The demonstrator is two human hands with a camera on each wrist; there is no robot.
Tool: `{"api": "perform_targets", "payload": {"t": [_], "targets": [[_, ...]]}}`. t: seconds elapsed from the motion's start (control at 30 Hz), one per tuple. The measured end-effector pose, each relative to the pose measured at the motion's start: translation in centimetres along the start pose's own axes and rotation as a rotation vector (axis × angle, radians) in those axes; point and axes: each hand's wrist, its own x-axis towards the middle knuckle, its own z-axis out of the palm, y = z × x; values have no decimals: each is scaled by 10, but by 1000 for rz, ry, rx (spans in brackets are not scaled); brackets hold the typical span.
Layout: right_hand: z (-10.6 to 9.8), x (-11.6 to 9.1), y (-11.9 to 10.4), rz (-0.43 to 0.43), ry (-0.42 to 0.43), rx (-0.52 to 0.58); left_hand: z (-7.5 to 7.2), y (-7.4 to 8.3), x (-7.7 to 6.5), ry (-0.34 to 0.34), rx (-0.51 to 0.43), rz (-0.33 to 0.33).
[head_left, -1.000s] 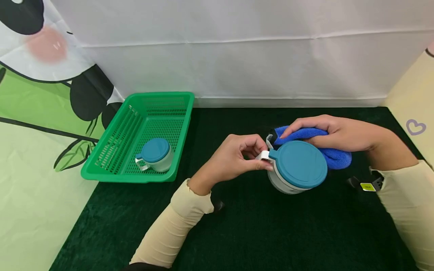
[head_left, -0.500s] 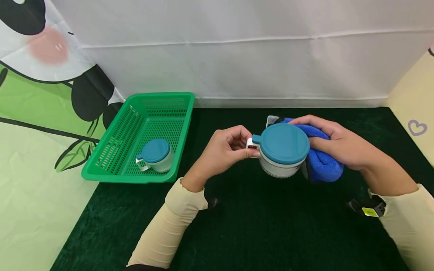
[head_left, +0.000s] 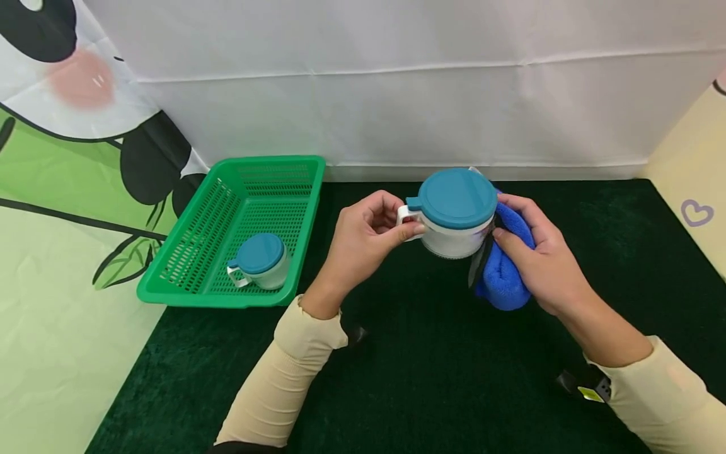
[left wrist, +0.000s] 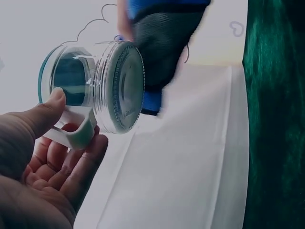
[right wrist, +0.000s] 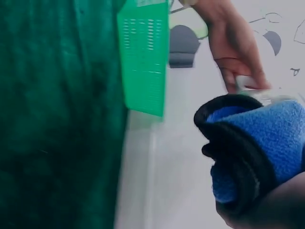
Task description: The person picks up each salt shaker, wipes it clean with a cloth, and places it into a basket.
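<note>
My left hand (head_left: pixel 365 243) pinches the white handle (left wrist: pixel 78 129) of a clear glass jar (head_left: pixel 454 243) with a blue lid (head_left: pixel 457 198). The jar is held up over the dark green tabletop, its ribbed base (left wrist: pixel 128 86) turned toward the left wrist view. In my right hand (head_left: pixel 544 261) is a folded blue cloth (head_left: pixel 505 277) with dark edging, gripped between thumb and fingers against the jar's right side. From the right wrist view, the cloth (right wrist: pixel 271 138) covers most of the jar.
At the left stands a green plastic basket (head_left: pixel 227 297). Inside it sits a smaller handled jar (head_left: pixel 275 275) with a blue lid (head_left: pixel 261 252). A white backdrop (head_left: pixel 397 113) rises behind the dark green cloth-covered table (head_left: pixel 397 378).
Both hands have moved left and the jar has been raised, tilting so more of its side shows. The right hand has swung the blue cloth round from behind to the jar's right side.
</note>
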Motion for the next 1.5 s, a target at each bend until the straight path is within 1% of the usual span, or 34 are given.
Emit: {"api": "perform_targets", "payload": {"t": [0.07,0.13,0.2,0.27,0.4,0.47,0.5,0.57,0.67,0.73,0.77,0.83,0.93,1.0,1.03,1.1,1.2,1.27,1.43,1.5], "targets": [[0,0,-10,-64,51,21,1,0,0,-1,12,-12],[1,0,-20,-147,107,47,3,-1,0,2,27,-22],[3,1,-24,-205,149,61,5,-1,0,17,42,-34],[7,0,-20,-212,167,28,6,-1,0,42,52,-48],[17,-5,0,-111,137,-76,5,2,0,96,53,-72],[21,-7,6,-83,128,-87,4,3,0,104,50,-85],[21,-7,7,-84,135,-87,4,3,0,104,49,-92],[22,-8,4,-131,172,-74,4,3,0,99,51,-107],[25,-7,-4,-251,254,-50,5,2,0,95,56,-126],[29,-7,-5,-322,287,-55,6,3,0,103,54,-130],[31,-8,-4,-342,296,-71,6,3,1,110,51,-134],[36,-10,2,-352,293,-105,5,3,2,128,44,-138],[40,-13,14,-313,269,-173,3,5,4,149,40,-150],[40,-13,18,-298,262,-204,2,4,5,151,39,-161],[40,-13,17,-305,266,-209,2,4,5,148,39,-164],[38,-10,11,-343,285,-224,3,3,5,139,37,-167],[38,-8,0,-426,324,-262,6,2,4,131,30,-162],[40,-8,0,-490,323,-341,6,3,5,132,28,-157],[45,-16,22,-624,264,-694,3,5,8,144,51,-149],[44,-17,25,-650,253,-787,3,5,9,142,61,-156]]}}
